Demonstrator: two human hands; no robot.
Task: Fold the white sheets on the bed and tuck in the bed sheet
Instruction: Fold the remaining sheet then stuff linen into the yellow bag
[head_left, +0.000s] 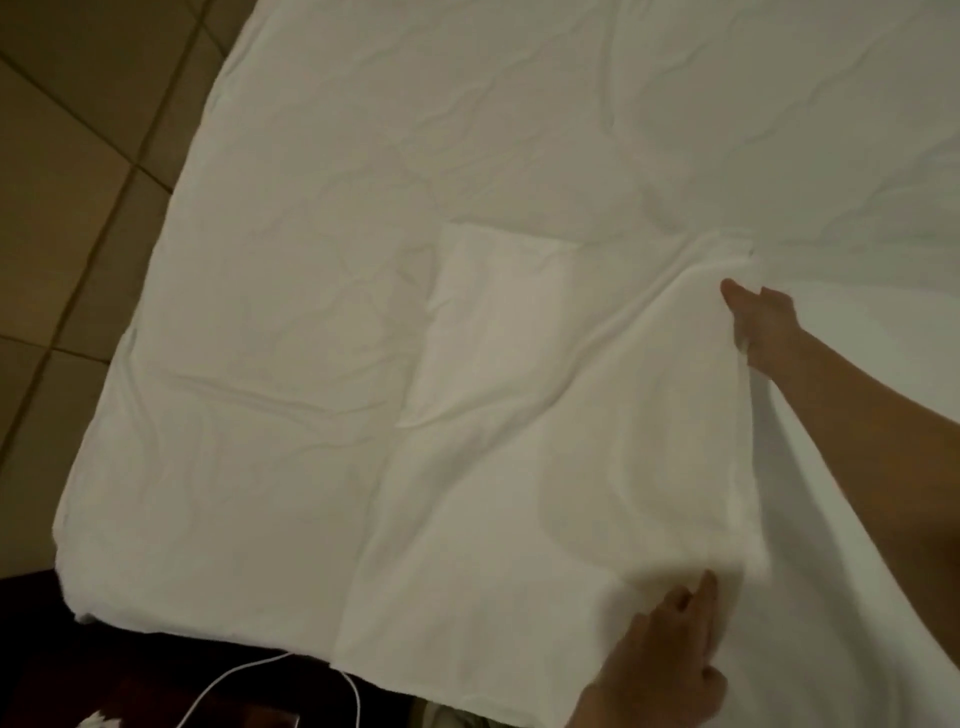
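Observation:
A white folded sheet (519, 426) lies as a long strip on the bed, running from the near edge toward the middle. Under it the white bed sheet (291, 291) covers the mattress, creased all over. My right hand (763, 322) reaches out over the bed and grips the folded sheet's right edge near its far corner, lifting it a little. My left hand (670, 649) is at the near edge, fingers extended and pressing flat on the sheet's near right corner.
The bed's left edge (171, 208) drops to a tiled floor (67, 156). At the near left corner stands dark furniture (31, 649) with a white cable (249, 675) on it.

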